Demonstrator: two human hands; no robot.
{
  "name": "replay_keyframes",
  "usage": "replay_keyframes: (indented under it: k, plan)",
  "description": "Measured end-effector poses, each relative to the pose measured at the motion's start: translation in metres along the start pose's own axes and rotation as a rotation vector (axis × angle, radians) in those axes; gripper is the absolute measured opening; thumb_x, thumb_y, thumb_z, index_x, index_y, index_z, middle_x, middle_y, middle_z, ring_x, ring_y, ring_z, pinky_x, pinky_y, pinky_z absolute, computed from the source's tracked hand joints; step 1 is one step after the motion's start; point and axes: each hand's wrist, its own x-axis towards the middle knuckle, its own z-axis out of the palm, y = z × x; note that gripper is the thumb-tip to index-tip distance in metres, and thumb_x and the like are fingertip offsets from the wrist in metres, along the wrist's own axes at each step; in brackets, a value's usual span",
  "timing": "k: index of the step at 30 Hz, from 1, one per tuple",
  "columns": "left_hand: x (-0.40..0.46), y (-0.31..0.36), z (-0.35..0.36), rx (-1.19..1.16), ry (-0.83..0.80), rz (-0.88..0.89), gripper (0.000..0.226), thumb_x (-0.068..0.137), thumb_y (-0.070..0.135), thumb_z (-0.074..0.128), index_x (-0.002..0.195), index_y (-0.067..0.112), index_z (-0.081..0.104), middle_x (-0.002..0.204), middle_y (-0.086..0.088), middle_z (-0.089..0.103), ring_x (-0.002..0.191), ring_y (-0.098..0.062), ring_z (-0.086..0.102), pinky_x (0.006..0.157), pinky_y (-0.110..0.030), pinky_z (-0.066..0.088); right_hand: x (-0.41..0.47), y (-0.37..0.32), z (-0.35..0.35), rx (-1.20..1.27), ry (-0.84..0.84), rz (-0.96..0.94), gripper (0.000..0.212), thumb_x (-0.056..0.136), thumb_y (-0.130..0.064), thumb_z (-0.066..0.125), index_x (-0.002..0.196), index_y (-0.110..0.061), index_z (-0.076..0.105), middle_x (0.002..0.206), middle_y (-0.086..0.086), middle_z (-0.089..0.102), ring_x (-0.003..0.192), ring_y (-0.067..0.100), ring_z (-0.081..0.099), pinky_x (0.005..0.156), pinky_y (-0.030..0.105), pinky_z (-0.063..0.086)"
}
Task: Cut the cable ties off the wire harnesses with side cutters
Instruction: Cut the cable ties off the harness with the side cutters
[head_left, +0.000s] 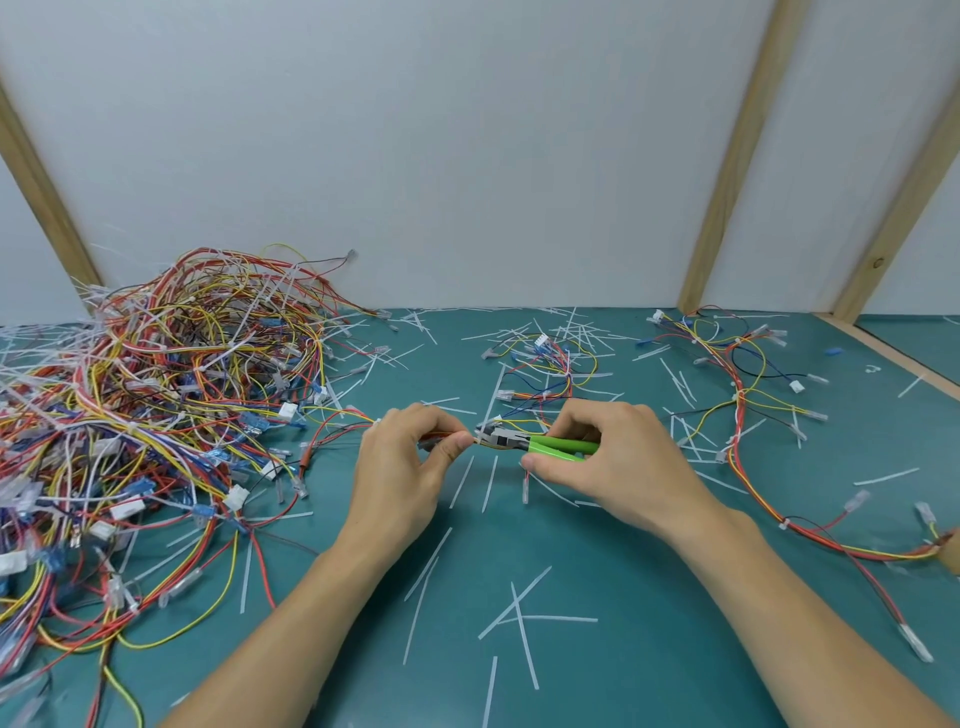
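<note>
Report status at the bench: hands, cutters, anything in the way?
Left hand pinches wire harness. Right hand grips green side cutters, head at the wires. Cut cable ties litter the mat; nothing blocks.

Flat teal-green work table (597, 675) below; plain white wall panels (415, 145) behind, split by slanted light wooden battens (737, 156). Soft, even lighting throughout.

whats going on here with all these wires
A person is snipping cable ties off wire harnesses at a green table. The left hand pinches one harness, and the right hand holds green-handled cutters with the tip at that pinch. A big tangled pile lies to the left, one harness lies spread on the right, and cut tie bits litter the table.
</note>
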Motion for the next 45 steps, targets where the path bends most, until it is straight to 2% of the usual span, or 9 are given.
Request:
replay_keyframes:
  k: [7,13,15,20,23,34,37,41,45]
  plan:
    - [-0.001,0.000,0.000,0.020,-0.014,0.024,0.021,0.087,0.019,0.077,0.078,0.035,0.066,0.076,0.021,0.062,0.083,-0.001,0.054,0.078,-0.030,0.042,0.003,0.007,-0.002,0.014,-0.044,-0.033,0.037,0.066,-0.064,0.080,0.075,-0.031,0.067,0.074,-0.020,0.070,0.072,0.006,0.064,0.064,0.028,0.051]
    - [-0.002,0.002,-0.001,0.036,-0.027,0.021,0.011,0.087,0.018,0.077,0.080,0.026,0.071,0.077,0.019,0.063,0.083,-0.001,0.055,0.079,-0.029,0.042,0.004,0.011,0.000,0.038,-0.044,-0.042,0.040,0.064,-0.066,0.082,0.076,-0.030,0.068,0.073,-0.017,0.071,0.069,0.007,0.063,0.066,0.029,0.053]
    - [-0.002,0.003,-0.002,0.047,-0.035,0.021,0.008,0.087,0.018,0.077,0.082,0.022,0.073,0.077,0.019,0.063,0.082,0.000,0.054,0.079,-0.026,0.041,0.005,0.010,-0.001,0.023,-0.045,-0.038,0.038,0.066,-0.061,0.086,0.075,-0.028,0.067,0.072,-0.015,0.071,0.068,0.008,0.062,0.069,0.029,0.053]
    - [-0.002,0.005,-0.003,0.052,-0.055,0.003,0.005,0.088,0.020,0.076,0.083,0.020,0.074,0.079,0.019,0.063,0.081,0.001,0.053,0.079,-0.019,0.040,0.005,0.010,0.000,0.022,-0.054,-0.046,0.038,0.068,-0.058,0.087,0.074,-0.027,0.067,0.073,-0.021,0.068,0.068,0.003,0.058,0.063,0.021,0.045]
    - [-0.003,0.006,-0.003,0.054,-0.061,-0.004,0.005,0.088,0.020,0.076,0.083,0.019,0.074,0.079,0.019,0.062,0.081,0.002,0.053,0.077,-0.015,0.038,0.005,0.010,0.001,0.018,-0.050,-0.043,0.037,0.068,-0.058,0.087,0.074,-0.027,0.067,0.072,-0.018,0.069,0.069,0.004,0.059,0.064,0.023,0.046]
    - [-0.002,0.004,-0.003,0.010,-0.077,-0.032,0.008,0.088,0.020,0.076,0.082,0.024,0.072,0.079,0.017,0.064,0.082,-0.003,0.055,0.078,-0.025,0.042,0.006,0.012,0.001,0.051,-0.060,-0.040,0.036,0.068,-0.057,0.088,0.073,-0.028,0.067,0.071,-0.017,0.069,0.065,0.004,0.057,0.061,0.024,0.044]
    - [-0.001,0.004,-0.004,-0.003,-0.085,-0.039,0.010,0.088,0.021,0.076,0.081,0.027,0.072,0.080,0.017,0.065,0.083,-0.011,0.057,0.079,-0.030,0.044,0.006,0.012,0.000,0.059,-0.070,-0.031,0.036,0.068,-0.056,0.088,0.073,-0.028,0.068,0.070,-0.015,0.069,0.063,0.004,0.056,0.060,0.022,0.042]
    - [-0.001,0.004,-0.003,-0.021,-0.084,-0.043,0.009,0.088,0.022,0.076,0.082,0.027,0.072,0.080,0.016,0.065,0.083,-0.012,0.057,0.080,-0.032,0.046,0.007,0.011,0.000,0.078,-0.063,-0.023,0.035,0.068,-0.055,0.090,0.072,-0.028,0.068,0.069,-0.014,0.069,0.060,0.002,0.054,0.057,0.017,0.039]
    - [-0.001,0.005,-0.004,-0.025,-0.083,-0.046,0.008,0.088,0.021,0.077,0.082,0.026,0.073,0.081,0.016,0.066,0.084,-0.015,0.059,0.081,-0.035,0.047,0.007,0.011,0.001,0.081,-0.068,-0.010,0.035,0.068,-0.055,0.089,0.072,-0.027,0.068,0.067,-0.013,0.068,0.059,0.004,0.054,0.058,0.022,0.041]
